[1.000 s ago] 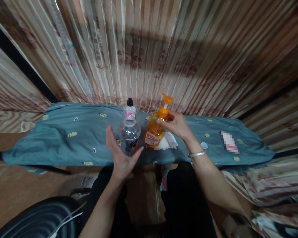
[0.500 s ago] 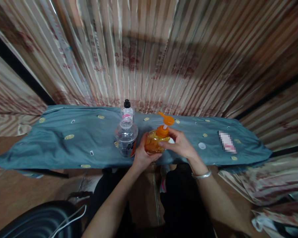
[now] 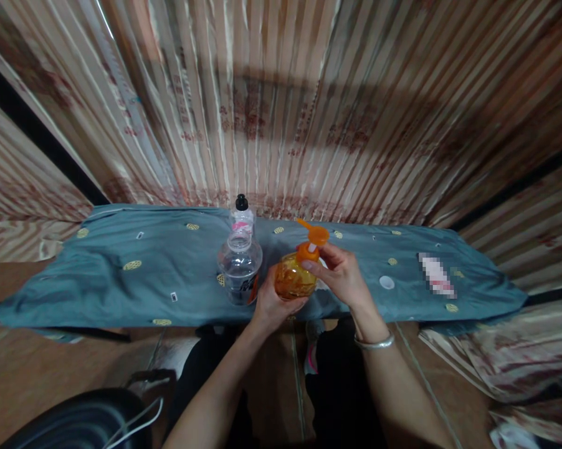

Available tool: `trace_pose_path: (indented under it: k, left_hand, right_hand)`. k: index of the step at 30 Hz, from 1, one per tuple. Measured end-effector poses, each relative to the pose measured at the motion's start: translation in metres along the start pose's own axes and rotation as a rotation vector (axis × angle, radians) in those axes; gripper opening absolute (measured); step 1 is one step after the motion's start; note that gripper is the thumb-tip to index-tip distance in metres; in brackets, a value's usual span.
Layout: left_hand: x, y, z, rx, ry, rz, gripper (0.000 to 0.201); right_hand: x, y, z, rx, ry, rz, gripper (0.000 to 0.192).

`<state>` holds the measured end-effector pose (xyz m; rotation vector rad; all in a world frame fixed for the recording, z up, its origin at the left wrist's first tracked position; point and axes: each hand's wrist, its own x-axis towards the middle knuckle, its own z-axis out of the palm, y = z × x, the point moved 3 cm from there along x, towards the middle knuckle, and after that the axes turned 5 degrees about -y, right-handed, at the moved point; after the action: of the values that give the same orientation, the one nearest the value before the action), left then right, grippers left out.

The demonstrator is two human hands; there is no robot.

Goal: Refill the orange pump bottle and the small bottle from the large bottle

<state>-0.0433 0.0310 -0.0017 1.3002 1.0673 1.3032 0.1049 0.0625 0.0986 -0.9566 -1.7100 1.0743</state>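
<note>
A clear pump bottle of amber liquid [image 3: 294, 279] is in front of me, slightly tilted, with an orange pump top [image 3: 317, 236]. My left hand [image 3: 272, 305] wraps round the bottle's lower left side. The fingers of my right hand [image 3: 339, 271] close on the orange collar at its neck, the thumb on the near side. Just left of the bottle stands a large clear plastic bottle [image 3: 238, 265] with an open mouth and a dark and orange label. Behind that one is a smaller clear bottle with a black cap [image 3: 242, 212].
A blue-green patterned cloth [image 3: 98, 274] covers the long narrow table. To the right lie a small white disc [image 3: 386, 282] and a blurred-out pink and white item [image 3: 436, 274]. Striped curtains [image 3: 281, 93] hang behind. A black stool [image 3: 85, 424] stands at lower left.
My right hand has shifted up from the bottle's shoulder to its orange collar. My left hand keeps its hold. The view has tilted slightly.
</note>
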Motion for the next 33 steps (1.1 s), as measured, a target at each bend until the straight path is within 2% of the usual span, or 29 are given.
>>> trace_pose_path:
  k: [2, 4, 6, 8, 10, 13, 16, 18, 22, 24, 28, 30, 33]
  left_hand:
    - [0.0, 0.002, -0.001, -0.01, -0.005, -0.006, 0.072]
    - [0.0, 0.003, -0.001, -0.011, 0.002, -0.012, 0.072]
    - [0.0, 0.003, -0.001, -0.01, 0.01, -0.016, 0.073]
    - [0.0, 0.002, 0.001, -0.012, 0.008, -0.016, 0.074]
    - [0.0, 0.001, 0.002, -0.018, 0.003, -0.014, 0.074]
    - [0.0, -0.002, 0.004, -0.034, -0.005, -0.008, 0.077]
    - [0.0, -0.003, 0.003, -0.045, -0.011, -0.003, 0.077]
    - [0.0, -0.004, 0.003, -0.044, -0.012, 0.0, 0.077]
    - [0.0, -0.008, 0.002, -0.037, -0.007, 0.004, 0.078]
    - [0.0, -0.009, 0.002, -0.038, -0.006, 0.01, 0.078]
    - [0.001, -0.008, 0.002, -0.03, 0.004, 0.018, 0.078]
    - [0.001, -0.008, 0.002, -0.028, -0.003, 0.022, 0.077]
    - [0.001, -0.011, 0.002, -0.026, -0.018, 0.03, 0.077]
  right_hand:
    - [0.003, -0.003, -0.001, 0.073, -0.137, 0.021, 0.042]
    - [0.006, -0.007, -0.001, 0.119, -0.209, 0.031, 0.046]
    - [0.008, -0.009, -0.001, 0.117, -0.15, 0.006, 0.052]
    - [0.007, -0.01, -0.001, 0.067, -0.02, -0.029, 0.058]
    - [0.006, -0.01, -0.002, 0.008, 0.057, -0.036, 0.055]
    - [0.003, -0.014, -0.002, 0.0, -0.028, -0.025, 0.046]
    - [0.003, -0.018, -0.002, 0.032, -0.142, -0.018, 0.049]
    - [0.003, -0.019, -0.002, -0.007, -0.102, -0.02, 0.055]
    - [0.003, -0.013, -0.004, -0.167, 0.131, -0.001, 0.057]
    - [0.002, -0.012, -0.003, -0.131, 0.104, 0.007, 0.052]
    - [0.001, -0.014, 0.0, 0.035, -0.102, -0.009, 0.052]
    - [0.001, -0.015, 0.0, -0.014, -0.08, -0.022, 0.053]
    - [0.0, -0.015, -0.001, -0.195, 0.087, 0.002, 0.059]
